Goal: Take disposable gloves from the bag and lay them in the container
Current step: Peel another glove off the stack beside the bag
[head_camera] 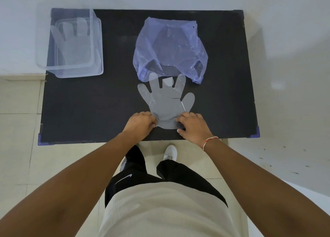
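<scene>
On the black rectangular table (89, 103), thin clear plastic disposable gloves (167, 101) lie flat in an overlapping stack, fingers pointing away from the person, fingertips touching the mouth of the crumpled translucent purple plastic bag (169, 47). The left hand (141, 123) and right hand (193, 126) each pinch one side of the cuff edge nearest the person, fingers curled closed on the film. The clear rectangular plastic container (96, 40) stands at the table's far left corner, with one glove (71, 40) lying flat inside.
</scene>
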